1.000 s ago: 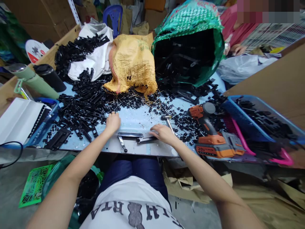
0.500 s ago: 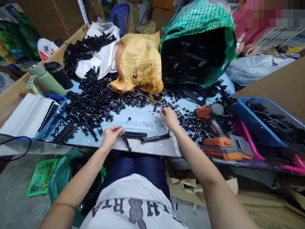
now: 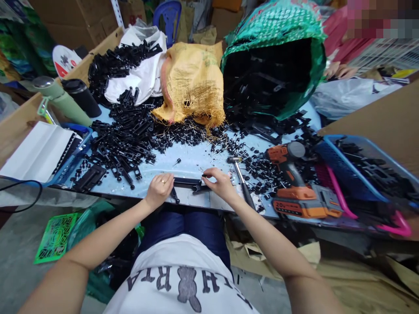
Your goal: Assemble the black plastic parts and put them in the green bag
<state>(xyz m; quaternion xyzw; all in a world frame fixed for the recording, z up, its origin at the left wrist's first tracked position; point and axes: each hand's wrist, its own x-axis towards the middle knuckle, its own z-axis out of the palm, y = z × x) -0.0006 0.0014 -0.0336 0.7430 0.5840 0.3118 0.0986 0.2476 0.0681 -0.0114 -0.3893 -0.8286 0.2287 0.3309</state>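
Note:
My left hand is closed, fingertips pinching the left end of a flat black bar at the table's near edge. A second black bar slants down from beneath these fingers. My right hand is held at the first bar's right end, thumb and finger closed on a small black piece, whose exact shape is too small to make out. Partly under that hand lies a black part with a forked end. Beyond the bar, a lone black-headed pin rests on the blue surface.
A hammer and an orange cordless drill lie to the right, near a blue basket. Heaped black parts, a yellow sack and a green sack fill the back. A person's hands show at upper right.
My right hand has come back from the pile of pins towards me, to the bar's right end, with a small black piece. The hammer is now uncovered. My left hand's fingers have closed further around the bar.

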